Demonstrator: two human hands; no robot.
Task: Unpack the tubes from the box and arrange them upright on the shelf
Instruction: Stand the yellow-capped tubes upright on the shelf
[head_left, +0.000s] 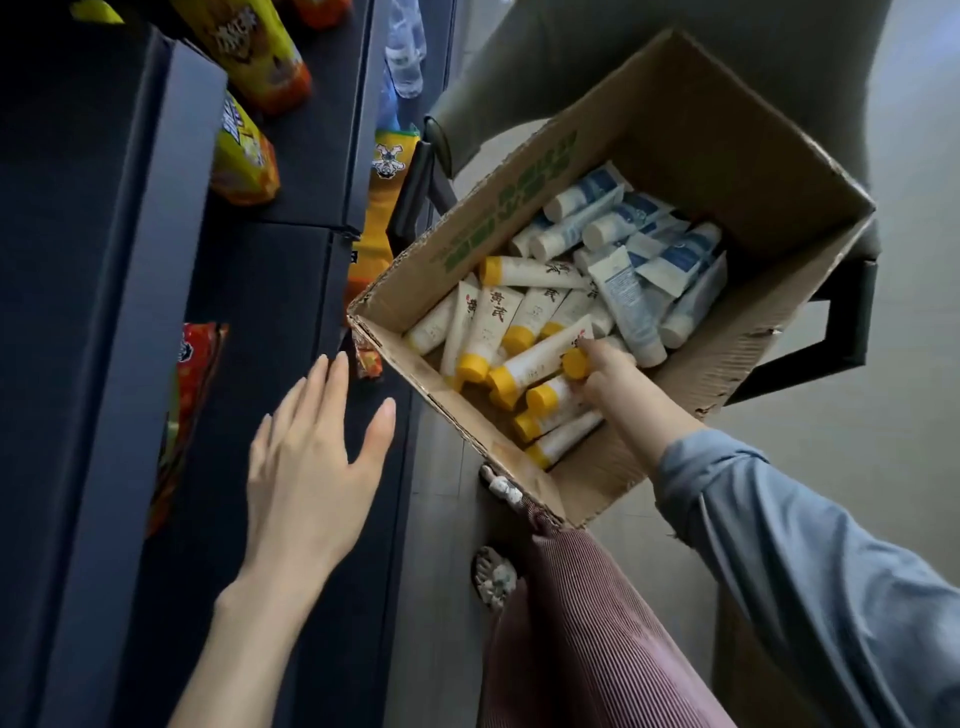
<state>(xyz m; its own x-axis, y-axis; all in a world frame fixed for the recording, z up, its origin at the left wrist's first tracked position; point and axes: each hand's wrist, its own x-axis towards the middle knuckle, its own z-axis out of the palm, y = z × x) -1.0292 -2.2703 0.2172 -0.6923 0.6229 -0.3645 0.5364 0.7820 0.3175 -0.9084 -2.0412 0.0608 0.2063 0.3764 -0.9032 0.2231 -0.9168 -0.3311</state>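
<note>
Roughly ten yellow-capped tubes (497, 313) inside one box (727, 135).

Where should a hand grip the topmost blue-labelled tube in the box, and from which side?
Probably round the full body near its white cap, from above. The blue-labelled tube lies flat atop the pile in the box, upper face exposed; its crimped tail is thin.

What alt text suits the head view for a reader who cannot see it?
The right hand reaches into a cardboard box of lying tubes, its grip on a yellow-capped tube. The left hand is spread open over a dark shelf holding snack bags.
</note>
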